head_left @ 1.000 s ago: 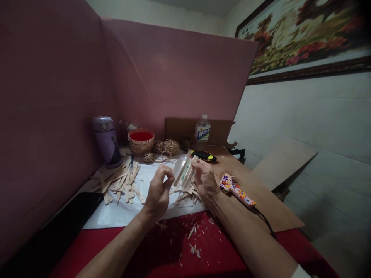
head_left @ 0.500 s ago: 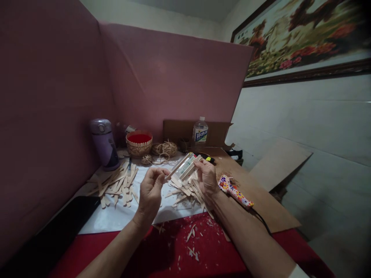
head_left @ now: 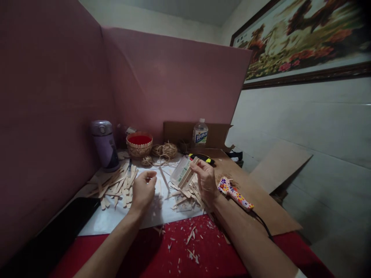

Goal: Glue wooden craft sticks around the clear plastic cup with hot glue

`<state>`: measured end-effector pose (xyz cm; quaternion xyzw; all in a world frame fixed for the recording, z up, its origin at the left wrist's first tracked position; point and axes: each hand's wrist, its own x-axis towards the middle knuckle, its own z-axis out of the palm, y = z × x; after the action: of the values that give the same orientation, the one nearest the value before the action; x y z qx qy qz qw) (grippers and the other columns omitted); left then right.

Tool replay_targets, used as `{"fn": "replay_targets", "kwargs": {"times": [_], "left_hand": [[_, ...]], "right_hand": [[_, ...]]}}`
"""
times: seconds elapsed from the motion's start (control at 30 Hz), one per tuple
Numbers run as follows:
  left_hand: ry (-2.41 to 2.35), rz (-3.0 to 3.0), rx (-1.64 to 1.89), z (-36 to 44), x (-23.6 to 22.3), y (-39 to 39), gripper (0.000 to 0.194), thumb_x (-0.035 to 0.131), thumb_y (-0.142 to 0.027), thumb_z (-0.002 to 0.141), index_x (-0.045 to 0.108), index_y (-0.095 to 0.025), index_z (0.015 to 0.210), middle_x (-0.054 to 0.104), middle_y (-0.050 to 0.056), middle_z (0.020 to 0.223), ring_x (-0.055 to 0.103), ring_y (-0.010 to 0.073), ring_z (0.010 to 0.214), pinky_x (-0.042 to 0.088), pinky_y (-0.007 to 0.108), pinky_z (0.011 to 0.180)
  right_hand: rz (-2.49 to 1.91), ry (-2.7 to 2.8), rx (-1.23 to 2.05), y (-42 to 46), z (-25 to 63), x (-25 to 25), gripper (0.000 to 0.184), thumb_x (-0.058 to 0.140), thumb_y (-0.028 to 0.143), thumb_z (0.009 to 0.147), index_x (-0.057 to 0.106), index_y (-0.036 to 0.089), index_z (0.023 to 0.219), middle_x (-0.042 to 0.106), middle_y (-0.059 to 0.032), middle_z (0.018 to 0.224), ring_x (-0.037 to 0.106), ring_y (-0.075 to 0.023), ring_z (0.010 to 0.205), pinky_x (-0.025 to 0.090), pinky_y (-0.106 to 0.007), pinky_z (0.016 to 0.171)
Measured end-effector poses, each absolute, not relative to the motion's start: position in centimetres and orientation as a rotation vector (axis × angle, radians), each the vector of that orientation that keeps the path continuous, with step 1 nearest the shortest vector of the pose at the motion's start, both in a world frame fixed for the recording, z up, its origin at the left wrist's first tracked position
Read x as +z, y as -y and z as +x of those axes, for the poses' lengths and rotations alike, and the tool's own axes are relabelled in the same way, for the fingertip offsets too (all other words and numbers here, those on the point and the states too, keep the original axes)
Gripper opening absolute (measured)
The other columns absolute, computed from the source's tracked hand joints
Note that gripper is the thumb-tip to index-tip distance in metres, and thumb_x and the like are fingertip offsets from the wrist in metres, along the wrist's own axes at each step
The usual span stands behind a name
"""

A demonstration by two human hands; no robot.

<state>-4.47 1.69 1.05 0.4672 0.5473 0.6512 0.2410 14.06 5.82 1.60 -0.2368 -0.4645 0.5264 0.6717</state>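
Observation:
My right hand [head_left: 205,179] pinches a short piece made of pale craft sticks [head_left: 188,175] between thumb and fingers, slanting above the sheet. Right beside that piece is a clear plastic box [head_left: 178,169] with green marks; whether it touches the piece I cannot tell. My left hand [head_left: 144,191] is half curled, with a gap between thumb and fingers and nothing in it. A single craft stick [head_left: 164,178], slightly blurred, is just to its right, apart from the fingers. Loose craft sticks [head_left: 185,195] lie beneath my right hand.
A pile of craft sticks [head_left: 118,185] lies left, near a purple flask [head_left: 104,146]. Behind are a red-lined basket [head_left: 139,148], twine [head_left: 166,150] and a plastic bottle [head_left: 200,133]. A flowered glue gun [head_left: 235,193] with a cord rests on brown board [head_left: 261,204]. Shavings litter the red cloth [head_left: 208,247].
My left hand has let go of a craft stick and drawn back left and slightly down. My right hand keeps its hold, almost in place.

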Motion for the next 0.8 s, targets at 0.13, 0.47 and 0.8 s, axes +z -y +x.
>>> {"fn": "replay_targets", "kwargs": {"times": [0.13, 0.47, 0.8], "left_hand": [[-1.429, 1.601, 1.820, -3.6, 1.5, -0.9, 0.017, 0.064, -0.034, 0.077, 0.071, -0.019, 0.080, 0.066, 0.008, 0.091, 0.060, 0.0232, 0.092, 0.047, 0.034, 0.078], [-1.055, 1.542, 1.520, -2.2, 1.3, -0.1, 0.029, 0.058, -0.042, 0.087, 0.070, -0.020, 0.101, 0.070, 0.007, 0.105, 0.060, 0.0231, 0.105, 0.043, 0.033, 0.090], [-1.673, 2.492, 1.459, -2.5, 1.8, 0.5, 0.023, 0.051, -0.032, 0.091, 0.051, -0.020, 0.071, 0.056, 0.004, 0.070, 0.048, 0.0229, 0.076, 0.033, 0.036, 0.074]], "right_hand": [[-0.524, 1.139, 1.237, -4.8, 13.4, 1.6, 0.014, 0.075, 0.032, 0.070, 0.070, 0.019, 0.073, 0.066, 0.0012, 0.068, 0.055, -0.0143, 0.062, 0.044, -0.028, 0.067], [-0.587, 1.249, 1.300, -3.3, 12.6, 1.6, 0.014, 0.076, 0.034, 0.073, 0.070, 0.021, 0.075, 0.064, 0.0016, 0.068, 0.055, -0.0154, 0.065, 0.044, -0.027, 0.066], [-0.647, 1.369, 1.110, -3.4, 12.7, 1.5, 0.020, 0.074, 0.034, 0.072, 0.063, 0.019, 0.066, 0.058, 0.0017, 0.066, 0.049, -0.0142, 0.066, 0.040, -0.026, 0.065]]}}
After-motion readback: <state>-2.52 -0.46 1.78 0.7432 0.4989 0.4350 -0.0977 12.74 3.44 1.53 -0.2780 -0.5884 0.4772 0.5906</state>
